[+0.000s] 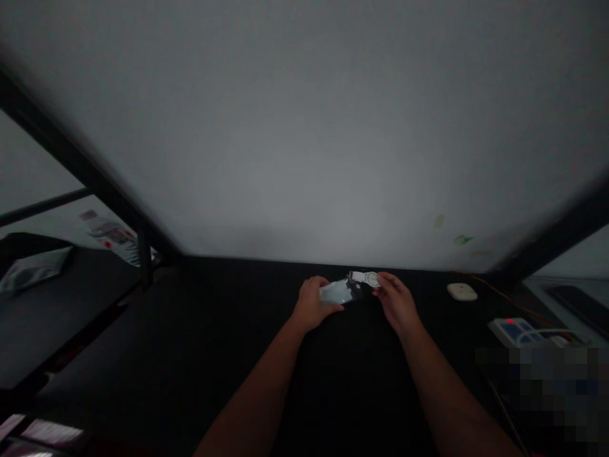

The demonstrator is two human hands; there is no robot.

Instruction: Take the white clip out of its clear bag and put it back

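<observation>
My left hand is closed around a small clear plastic pouch with a dark end that points to the right. In the fingers of my right hand is a white wristwatch with a round face. Its flat white band reaches left to the dark end of the pouch. Whether the band is inside the pouch or just beside it, I cannot tell. Both hands are close together over the far part of the black table, near the wall.
A white rounded case lies to the right. Beyond it is a power strip with a red light and a white cable. A plastic bottle and a packet are at the left, past a dark metal frame. A pale wall rises behind.
</observation>
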